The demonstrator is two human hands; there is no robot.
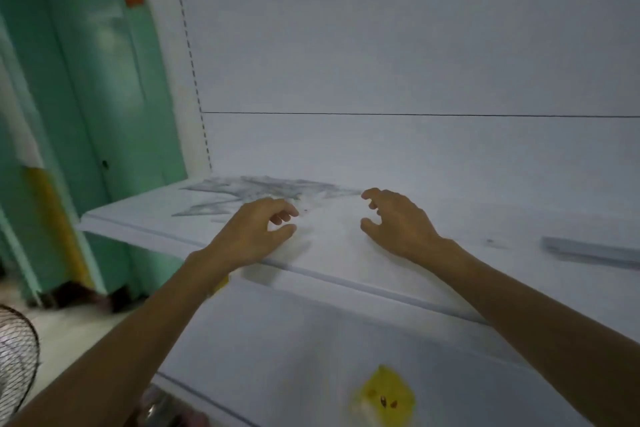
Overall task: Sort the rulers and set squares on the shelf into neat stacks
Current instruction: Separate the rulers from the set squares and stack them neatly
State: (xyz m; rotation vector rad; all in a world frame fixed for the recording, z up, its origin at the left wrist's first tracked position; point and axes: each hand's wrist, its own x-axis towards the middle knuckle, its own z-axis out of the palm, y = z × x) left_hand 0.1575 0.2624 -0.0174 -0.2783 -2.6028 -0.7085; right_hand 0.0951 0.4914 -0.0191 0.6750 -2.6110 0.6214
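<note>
A loose heap of clear plastic set squares and rulers (256, 192) lies on the white shelf (145, 215), toward its back left. The picture is blurred. My left hand (258, 230) hovers at the heap's near edge with fingers curled and thumb apart; whether it touches a clear piece I cannot tell. My right hand (394, 218) is just right of the heap, fingers loosely curled above the shelf, holding nothing I can see. A neat grey stack of rulers (588, 250) lies far right on the same shelf.
The shelf's white back panel (415, 62) rises behind the heap. A green door (86, 97) is on the left and a fan grille (15, 357) at the lower left. A yellow sticker (386, 395) sits on the lower shelf front.
</note>
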